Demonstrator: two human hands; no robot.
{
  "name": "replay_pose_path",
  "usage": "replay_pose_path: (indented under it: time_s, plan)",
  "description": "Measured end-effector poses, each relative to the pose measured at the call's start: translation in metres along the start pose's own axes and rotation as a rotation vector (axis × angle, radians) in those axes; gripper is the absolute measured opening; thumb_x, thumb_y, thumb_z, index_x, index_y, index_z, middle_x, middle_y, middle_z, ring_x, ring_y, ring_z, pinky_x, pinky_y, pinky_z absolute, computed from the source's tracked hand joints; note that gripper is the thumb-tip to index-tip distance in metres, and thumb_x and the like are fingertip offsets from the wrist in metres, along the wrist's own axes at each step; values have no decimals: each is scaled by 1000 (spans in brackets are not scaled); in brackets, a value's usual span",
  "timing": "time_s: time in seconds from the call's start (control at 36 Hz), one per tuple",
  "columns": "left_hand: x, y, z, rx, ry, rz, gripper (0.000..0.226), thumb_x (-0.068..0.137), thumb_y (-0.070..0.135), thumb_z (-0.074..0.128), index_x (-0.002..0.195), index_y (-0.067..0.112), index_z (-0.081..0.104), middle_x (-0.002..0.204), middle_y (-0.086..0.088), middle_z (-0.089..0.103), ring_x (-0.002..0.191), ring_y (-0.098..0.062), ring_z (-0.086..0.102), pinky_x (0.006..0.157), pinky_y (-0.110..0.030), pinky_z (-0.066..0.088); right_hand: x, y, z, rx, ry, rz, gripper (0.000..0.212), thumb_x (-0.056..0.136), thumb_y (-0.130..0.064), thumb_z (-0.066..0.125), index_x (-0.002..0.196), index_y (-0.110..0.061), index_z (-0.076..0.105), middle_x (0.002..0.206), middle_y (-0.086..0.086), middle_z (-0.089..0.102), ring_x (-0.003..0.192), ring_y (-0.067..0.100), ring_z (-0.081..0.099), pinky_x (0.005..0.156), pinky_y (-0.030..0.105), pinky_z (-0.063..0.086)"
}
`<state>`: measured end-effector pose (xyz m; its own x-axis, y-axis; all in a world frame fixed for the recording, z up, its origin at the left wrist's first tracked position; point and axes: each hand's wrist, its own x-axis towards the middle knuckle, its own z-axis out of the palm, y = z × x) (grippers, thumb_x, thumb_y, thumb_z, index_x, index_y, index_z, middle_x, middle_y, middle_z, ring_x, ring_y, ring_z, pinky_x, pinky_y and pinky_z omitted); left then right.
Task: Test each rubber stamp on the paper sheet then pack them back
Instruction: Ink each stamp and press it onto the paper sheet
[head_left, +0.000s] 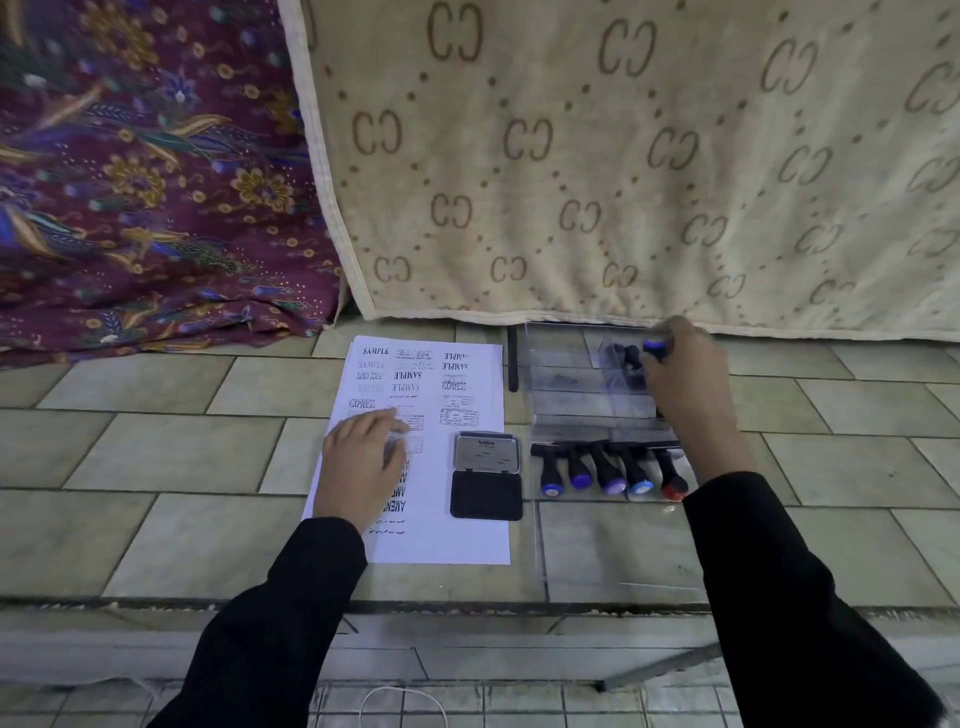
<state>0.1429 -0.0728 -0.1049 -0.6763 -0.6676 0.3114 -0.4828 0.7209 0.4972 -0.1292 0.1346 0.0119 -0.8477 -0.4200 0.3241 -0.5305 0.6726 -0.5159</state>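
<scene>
A white paper sheet (457, 410) covered with stamped words lies on the tiled floor. My left hand (361, 467) presses flat on its left side. An open black ink pad (485, 475) sits on the sheet's right edge. To the right stands a clear plastic box (566, 395). My right hand (685, 384) reaches into its far right corner and grips a black rubber stamp with a blue cap (655, 347). Several more stamps (608, 470) with blue, purple and red caps lie in a row on the clear lid (613, 545) in front of the box.
A beige patterned cloth (623, 156) hangs just behind the box. A purple floral fabric (145, 171) lies at the back left. A black pen-like stick (513, 358) lies between sheet and box. A floor step (467, 605) runs across the foreground.
</scene>
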Motion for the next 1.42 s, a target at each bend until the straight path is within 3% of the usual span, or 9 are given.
replay_pose_path:
  time_s: [0.11, 0.25, 0.33, 0.47, 0.61, 0.75, 0.89, 1.06, 1.42]
  plan:
    - [0, 1, -1, -4, -1, 5, 21, 88, 15, 57, 104, 25, 65, 127, 7, 59, 118, -18, 49, 104, -36, 29, -22, -35, 1, 151, 52, -135, 26, 82, -10, 67, 108, -13, 64, 101, 9, 59, 73, 18, 56, 70, 25, 43]
    - [4, 2, -1, -97, 20, 2, 19, 86, 7, 57, 97, 19, 67, 120, 4, 65, 111, -17, 56, 102, -36, 36, -65, -59, 18, 384, -110, -196, 22, 78, -11, 74, 98, -14, 67, 87, 3, 64, 61, 1, 56, 68, 19, 53]
    - [6, 1, -6, -328, 0, -149, 18, 91, 12, 54, 96, 20, 69, 117, 7, 66, 105, -8, 56, 103, -39, 39, -87, -63, 30, 454, -186, -204, 22, 75, -9, 77, 94, -13, 67, 81, 0, 59, 57, -1, 54, 59, 6, 45]
    - [8, 8, -20, -685, -45, -346, 21, 96, 20, 51, 92, 32, 68, 109, 18, 66, 113, -5, 57, 91, -20, 41, -115, -63, 42, 465, -289, -288, 22, 75, -10, 77, 95, -14, 68, 87, -6, 57, 64, 6, 56, 64, 12, 49]
    - [-1, 7, -30, -325, -21, 54, 13, 90, 28, 59, 102, 32, 63, 108, 24, 59, 114, -2, 49, 101, -27, 34, -127, -61, 52, 423, -327, -375, 23, 75, -8, 76, 96, -12, 67, 91, -4, 58, 67, 11, 59, 68, 8, 46]
    - [-19, 21, -29, -115, -256, 234, 66, 70, 75, 55, 124, 36, 50, 127, 25, 46, 123, 1, 38, 104, -23, 25, -130, -62, 59, 405, -333, -402, 22, 75, -8, 74, 95, -12, 65, 91, -3, 56, 69, 10, 59, 66, 9, 46]
    - [-27, 25, -22, -105, -315, 216, 96, 58, 87, 55, 139, 38, 36, 154, 18, 20, 140, -3, 17, 116, -30, 14, -131, -62, 61, 406, -344, -400, 23, 76, -8, 74, 97, -12, 65, 94, -1, 58, 71, 11, 60, 68, 19, 51]
    - [-25, 23, -13, -70, -319, 246, 80, 63, 83, 56, 131, 42, 44, 156, 14, 18, 145, -5, 6, 119, -42, 9, -131, -62, 61, 390, -361, -401, 23, 77, -9, 74, 98, -13, 65, 92, -2, 57, 73, 9, 59, 70, 16, 50]
    - [-26, 16, -1, -74, -316, 246, 65, 68, 81, 51, 123, 46, 51, 155, 15, 24, 146, -7, 4, 119, -42, 3, -136, -65, 58, 378, -365, -450, 25, 77, -9, 74, 100, -11, 66, 93, 0, 56, 70, 11, 58, 70, 14, 48]
